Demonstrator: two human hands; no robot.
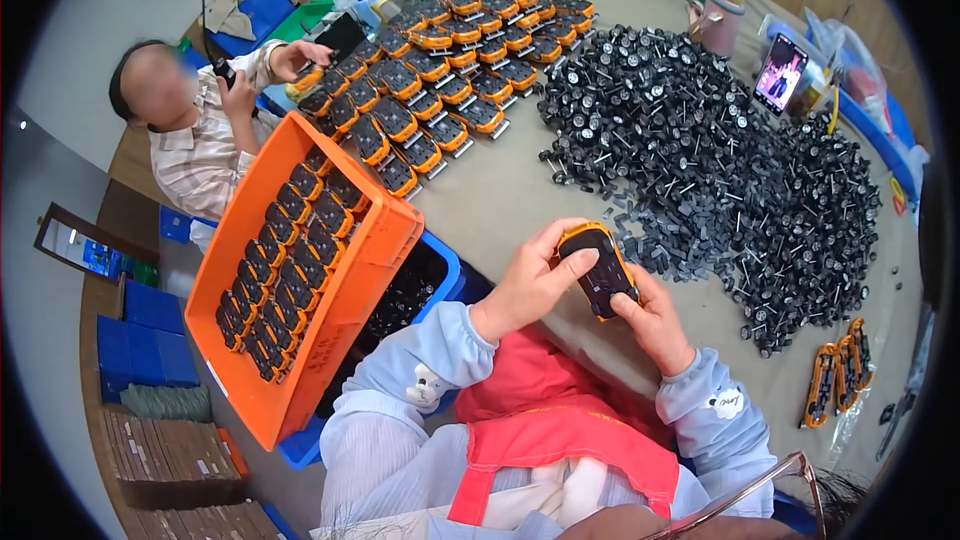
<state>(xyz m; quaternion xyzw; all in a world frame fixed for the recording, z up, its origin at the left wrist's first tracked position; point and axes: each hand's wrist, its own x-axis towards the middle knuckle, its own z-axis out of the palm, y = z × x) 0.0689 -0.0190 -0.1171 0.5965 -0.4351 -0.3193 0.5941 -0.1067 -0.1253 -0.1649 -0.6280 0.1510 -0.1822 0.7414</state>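
Observation:
My left hand [528, 285] and my right hand [655, 318] together hold an orange and black toy car body [598, 268] just above my lap, at the table's near edge. The left thumb lies across its top end; the right fingers cup its lower right side. A large heap of black wheels on axles [700, 155] lies on the grey table [500, 195] just beyond my hands. Rows of more car bodies [440, 70] cover the table's far left part.
An orange crate [365, 275] filled with car bodies tilts at my left over a blue bin [448, 265]. Three car bodies [838, 372] lie at the right. A co-worker [205, 130] sits far left. A phone [780, 72] and a pink bottle [720, 15] stand at the back.

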